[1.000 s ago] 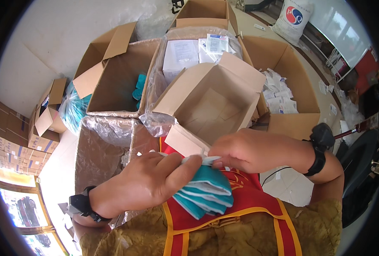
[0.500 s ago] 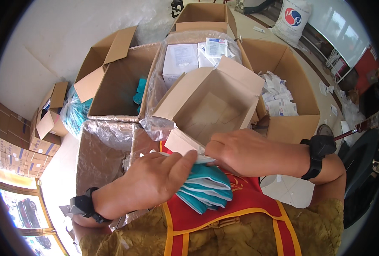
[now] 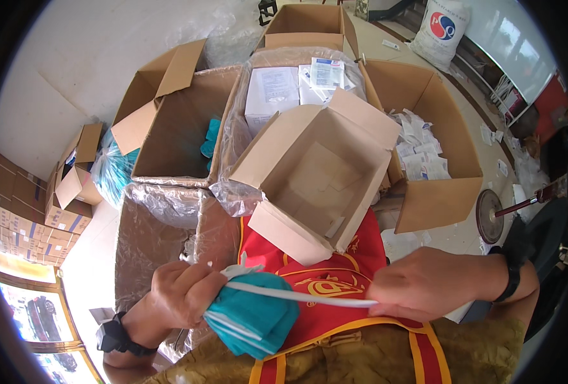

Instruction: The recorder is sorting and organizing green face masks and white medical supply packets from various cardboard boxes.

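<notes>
My left hand [image 3: 186, 293] is closed around one end of a stack of teal face masks [image 3: 257, 313] with white edges, over my red apron [image 3: 277, 256]. A white elastic band [image 3: 316, 298] stretches from the stack to my right hand [image 3: 428, 285]. There the fingers pinch its end, pulling it taut across my front. Beyond both hands tilts an open brown carton [image 3: 325, 173], with only a small pale scrap visible inside. How the band is fixed to the stack is hidden by my left fingers.
At the back centre, a plastic-lined carton holds white boxes [image 3: 271, 96] and packets. Teal pieces [image 3: 208, 137] lie inside the carton to its left. White sachets [image 3: 421, 144] fill part of the right carton. A round metal base [image 3: 489, 216] stands on the floor at right.
My hands have moved apart and lower. The mask stack has shifted left with my left hand, while my right hand has drawn the white band out to the right.
</notes>
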`<state>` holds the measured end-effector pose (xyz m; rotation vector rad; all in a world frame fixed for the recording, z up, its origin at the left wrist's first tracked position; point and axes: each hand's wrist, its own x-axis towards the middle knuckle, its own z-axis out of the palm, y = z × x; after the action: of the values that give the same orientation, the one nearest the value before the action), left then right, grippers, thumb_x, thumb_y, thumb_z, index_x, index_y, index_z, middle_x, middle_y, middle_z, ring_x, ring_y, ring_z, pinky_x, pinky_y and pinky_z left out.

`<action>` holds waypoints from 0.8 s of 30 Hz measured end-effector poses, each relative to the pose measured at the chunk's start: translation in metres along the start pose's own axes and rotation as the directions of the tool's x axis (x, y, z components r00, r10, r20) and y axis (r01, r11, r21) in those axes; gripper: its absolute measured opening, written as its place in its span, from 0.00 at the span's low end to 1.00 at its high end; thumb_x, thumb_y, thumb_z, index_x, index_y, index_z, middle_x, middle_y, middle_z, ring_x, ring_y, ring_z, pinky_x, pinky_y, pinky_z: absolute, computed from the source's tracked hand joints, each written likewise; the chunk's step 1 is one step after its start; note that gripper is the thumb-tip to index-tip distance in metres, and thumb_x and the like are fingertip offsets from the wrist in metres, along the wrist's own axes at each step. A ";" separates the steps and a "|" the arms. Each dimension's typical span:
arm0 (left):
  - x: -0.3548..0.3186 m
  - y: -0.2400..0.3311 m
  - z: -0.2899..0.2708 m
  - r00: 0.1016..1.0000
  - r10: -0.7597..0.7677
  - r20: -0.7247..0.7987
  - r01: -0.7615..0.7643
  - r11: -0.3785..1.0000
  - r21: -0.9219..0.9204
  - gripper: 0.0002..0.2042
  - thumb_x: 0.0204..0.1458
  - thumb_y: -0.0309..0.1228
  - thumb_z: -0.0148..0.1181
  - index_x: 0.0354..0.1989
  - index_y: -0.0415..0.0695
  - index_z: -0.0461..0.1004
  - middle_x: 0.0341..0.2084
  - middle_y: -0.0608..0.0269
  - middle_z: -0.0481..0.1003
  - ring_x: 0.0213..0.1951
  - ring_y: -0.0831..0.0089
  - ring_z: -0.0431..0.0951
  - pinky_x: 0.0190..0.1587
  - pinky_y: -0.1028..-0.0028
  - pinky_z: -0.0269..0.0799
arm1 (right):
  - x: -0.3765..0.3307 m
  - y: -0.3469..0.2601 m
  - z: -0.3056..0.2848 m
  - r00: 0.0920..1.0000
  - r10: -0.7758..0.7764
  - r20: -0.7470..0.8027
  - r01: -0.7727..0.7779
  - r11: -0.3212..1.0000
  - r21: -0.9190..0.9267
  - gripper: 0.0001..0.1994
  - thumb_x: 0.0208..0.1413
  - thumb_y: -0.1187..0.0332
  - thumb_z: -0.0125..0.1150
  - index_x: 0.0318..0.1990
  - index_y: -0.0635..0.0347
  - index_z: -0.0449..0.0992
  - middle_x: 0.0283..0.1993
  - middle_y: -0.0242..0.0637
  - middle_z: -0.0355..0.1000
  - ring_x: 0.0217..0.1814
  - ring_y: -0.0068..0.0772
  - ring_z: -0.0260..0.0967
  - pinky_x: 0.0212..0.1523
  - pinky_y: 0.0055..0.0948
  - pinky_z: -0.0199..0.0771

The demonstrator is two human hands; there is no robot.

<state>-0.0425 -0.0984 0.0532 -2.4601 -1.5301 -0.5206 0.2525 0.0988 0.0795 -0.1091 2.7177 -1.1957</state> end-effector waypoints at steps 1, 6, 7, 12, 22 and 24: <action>-0.004 0.000 -0.002 0.999 -0.016 0.036 0.017 0.999 -0.034 0.15 0.37 0.35 0.63 0.33 0.39 0.73 0.21 0.61 0.73 0.18 0.69 0.75 0.18 0.73 0.71 | -0.005 -0.005 -0.001 1.000 0.003 -0.030 -0.001 0.999 0.053 0.12 0.60 0.62 0.54 0.29 0.59 0.63 0.25 0.36 0.63 0.27 0.43 0.67 0.24 0.38 0.67; -0.005 0.001 -0.007 1.000 0.006 0.004 -0.006 0.999 -0.035 0.15 0.38 0.36 0.62 0.32 0.40 0.72 0.19 0.63 0.72 0.15 0.71 0.73 0.16 0.75 0.69 | -0.024 -0.011 -0.007 0.999 0.044 0.026 -0.045 0.998 0.034 0.09 0.59 0.61 0.57 0.33 0.54 0.68 0.27 0.33 0.65 0.27 0.37 0.69 0.23 0.33 0.68; -0.005 0.001 -0.008 1.000 0.013 -0.005 -0.013 0.999 -0.040 0.15 0.38 0.37 0.62 0.32 0.40 0.72 0.19 0.64 0.72 0.15 0.72 0.73 0.15 0.76 0.68 | -0.027 -0.013 -0.009 0.998 0.059 0.012 -0.059 0.995 0.079 0.09 0.59 0.61 0.56 0.33 0.55 0.68 0.28 0.32 0.67 0.29 0.37 0.71 0.24 0.33 0.70; -0.002 0.001 -0.012 1.000 0.019 -0.018 -0.019 1.000 0.006 0.14 0.38 0.36 0.61 0.31 0.40 0.72 0.17 0.65 0.71 0.13 0.73 0.71 0.14 0.76 0.66 | -0.039 -0.017 -0.017 0.996 0.083 0.029 -0.083 0.996 0.011 0.08 0.58 0.61 0.58 0.35 0.52 0.70 0.29 0.29 0.70 0.30 0.32 0.72 0.24 0.29 0.71; 0.034 0.008 0.023 0.995 0.097 0.002 -0.096 0.989 -0.108 0.12 0.36 0.31 0.61 0.30 0.39 0.70 0.19 0.65 0.68 0.16 0.72 0.72 0.17 0.74 0.69 | 0.028 0.033 -0.002 0.991 -0.025 -0.135 0.032 0.998 0.052 0.05 0.56 0.68 0.56 0.34 0.60 0.71 0.32 0.40 0.67 0.33 0.46 0.72 0.30 0.41 0.71; 0.047 0.001 0.026 0.994 0.098 0.038 -0.093 0.988 -0.121 0.12 0.34 0.29 0.60 0.29 0.40 0.70 0.18 0.65 0.66 0.16 0.72 0.71 0.17 0.74 0.68 | 0.050 0.050 0.004 0.978 -0.101 -0.182 0.098 0.995 -0.027 0.06 0.52 0.71 0.60 0.36 0.60 0.71 0.33 0.38 0.65 0.31 0.43 0.68 0.29 0.38 0.69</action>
<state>-0.0174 -0.0509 0.0476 -2.6359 -1.4266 -0.5599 0.2042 0.1227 0.0335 -0.1461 2.9140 -1.2674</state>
